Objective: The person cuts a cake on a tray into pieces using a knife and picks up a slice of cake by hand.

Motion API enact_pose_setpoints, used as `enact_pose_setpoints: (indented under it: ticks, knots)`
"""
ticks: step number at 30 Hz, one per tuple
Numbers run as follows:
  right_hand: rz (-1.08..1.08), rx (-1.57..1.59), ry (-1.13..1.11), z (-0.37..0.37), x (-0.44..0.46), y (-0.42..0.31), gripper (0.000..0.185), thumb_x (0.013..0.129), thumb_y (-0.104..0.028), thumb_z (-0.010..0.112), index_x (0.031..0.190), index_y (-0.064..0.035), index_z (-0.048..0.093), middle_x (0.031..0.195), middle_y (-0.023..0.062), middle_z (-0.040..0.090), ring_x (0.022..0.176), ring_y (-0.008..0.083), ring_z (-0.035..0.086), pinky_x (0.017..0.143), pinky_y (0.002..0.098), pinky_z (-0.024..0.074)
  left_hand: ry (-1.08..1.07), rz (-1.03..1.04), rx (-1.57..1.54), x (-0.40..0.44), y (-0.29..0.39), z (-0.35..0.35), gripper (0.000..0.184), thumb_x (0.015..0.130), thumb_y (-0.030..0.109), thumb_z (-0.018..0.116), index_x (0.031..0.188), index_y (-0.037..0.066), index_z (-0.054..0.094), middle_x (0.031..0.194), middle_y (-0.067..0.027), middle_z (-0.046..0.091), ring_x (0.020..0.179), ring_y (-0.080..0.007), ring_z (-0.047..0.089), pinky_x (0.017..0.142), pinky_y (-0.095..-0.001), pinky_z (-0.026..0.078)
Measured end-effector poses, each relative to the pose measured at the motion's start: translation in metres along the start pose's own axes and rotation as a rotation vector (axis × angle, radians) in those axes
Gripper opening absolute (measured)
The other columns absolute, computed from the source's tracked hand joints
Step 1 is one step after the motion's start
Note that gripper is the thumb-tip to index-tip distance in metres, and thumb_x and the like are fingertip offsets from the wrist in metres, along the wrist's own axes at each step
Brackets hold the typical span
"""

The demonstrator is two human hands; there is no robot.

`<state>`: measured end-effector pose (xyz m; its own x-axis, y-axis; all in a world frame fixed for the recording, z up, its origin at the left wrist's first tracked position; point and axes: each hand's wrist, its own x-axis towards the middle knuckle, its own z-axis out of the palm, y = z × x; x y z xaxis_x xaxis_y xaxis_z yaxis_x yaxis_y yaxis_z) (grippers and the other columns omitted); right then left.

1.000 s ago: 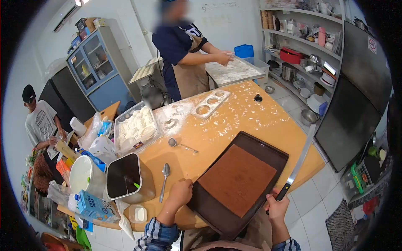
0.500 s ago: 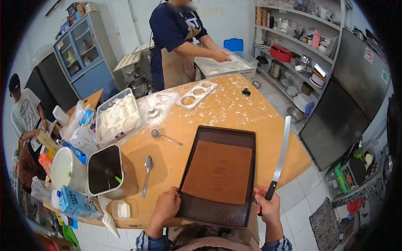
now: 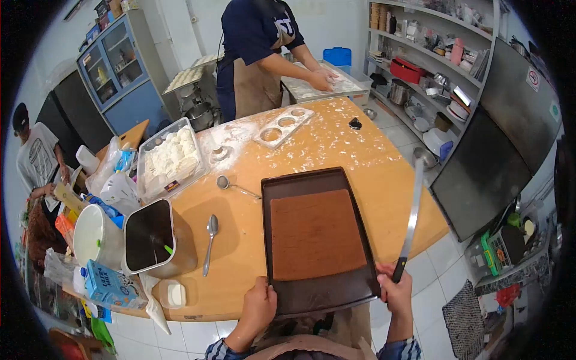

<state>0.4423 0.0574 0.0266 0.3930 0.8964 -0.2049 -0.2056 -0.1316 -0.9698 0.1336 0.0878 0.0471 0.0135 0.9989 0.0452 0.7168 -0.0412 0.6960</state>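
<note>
The left hand point(image 3: 260, 306) is at the near left side of the dark tray point(image 3: 327, 295). Its fingers are bent and pressed together, and they pinch the rim of the tray; how the fingertips lie under the rim, I cannot tell. The right hand point(image 3: 396, 291) is closed around the black handle of a long knife point(image 3: 412, 225), and the blade points up and away from the person, to the right of the tray. The same hand is also at the tray's near right corner, where its fingers seem to touch the rim, but the exact contact is partly hidden.

A flat brown cake point(image 3: 318, 234) lies in the tray, nearer to the far end, with a bare strip at the near end. Neither hand touches the cake. The tray is at the near edge of the wooden table point(image 3: 237, 240); whether it rests fully on it, I cannot tell. To its left there are a spoon point(image 3: 210, 243) and a small strainer point(image 3: 224, 182), whose handle reaches close to the tray.
</note>
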Motion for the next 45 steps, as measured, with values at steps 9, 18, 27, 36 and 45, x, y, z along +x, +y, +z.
enact_pose_setpoints:
  ticks: [9, 18, 27, 36, 45]
  knots:
    - [-0.062, -0.126, 0.075, 0.010, 0.023, -0.024, 0.022, 0.083, -0.004, 0.064, 0.104, 0.0049, 0.060, 0.090, 0.0107, 0.066, 0.045, 0.0073, 0.049, 0.036, 0.0218, 0.0384, -0.097, 0.012, -0.189, -0.004, -0.002, 0.005, 0.018, 0.086, 0.002, 0.058, 0.099, -0.003, 0.047, 0.068, -0.0210, 0.057, 0.064, -0.0420, 0.059, 0.053, -0.0430, 0.045]
    - [-0.227, -0.151, 0.182, 0.023, -0.032, -0.029, 0.022, 0.085, -0.008, 0.063, 0.104, 0.0017, 0.057, 0.087, 0.0058, 0.062, 0.054, 0.0060, 0.051, 0.041, 0.0201, 0.0406, -0.065, 0.018, -0.222, 0.003, 0.001, 0.007, 0.018, 0.088, 0.003, 0.056, 0.102, -0.003, 0.046, 0.060, -0.0161, 0.056, 0.050, -0.0269, 0.058, 0.046, -0.0362, 0.043]
    - [-0.142, -0.251, 0.068, 0.037, -0.074, -0.039, 0.029, 0.083, -0.006, 0.063, 0.111, 0.0016, 0.055, 0.081, 0.0017, 0.059, 0.066, 0.0060, 0.052, 0.056, 0.0215, 0.0428, -0.094, -0.037, -0.295, 0.014, 0.012, 0.017, 0.018, 0.088, 0.003, 0.056, 0.100, -0.003, 0.046, 0.060, -0.0176, 0.058, 0.047, -0.0282, 0.060, 0.044, -0.0371, 0.045]
    - [-0.148, -0.476, -0.173, 0.059, -0.086, -0.044, 0.053, 0.090, -0.002, 0.048, 0.141, 0.0006, 0.032, 0.087, 0.0098, 0.058, 0.066, 0.0160, 0.058, 0.063, 0.0291, 0.0495, 0.103, 0.165, 0.115, 0.044, 0.010, -0.027, 0.028, 0.086, 0.021, 0.065, 0.101, -0.002, 0.060, 0.077, -0.0174, 0.063, 0.065, -0.0290, 0.064, 0.058, -0.0385, 0.049]
    - [-0.328, -0.635, -0.256, 0.076, -0.085, -0.044, 0.055, 0.089, -0.003, 0.052, 0.140, 0.0044, 0.032, 0.104, 0.0209, 0.061, 0.091, 0.0287, 0.062, 0.077, 0.0361, 0.0502, 0.265, 0.244, 0.134, 0.095, 0.034, -0.061, 0.028, 0.087, 0.019, 0.064, 0.104, -0.003, 0.060, 0.086, -0.0188, 0.063, 0.078, -0.0320, 0.063, 0.066, -0.0394, 0.049]
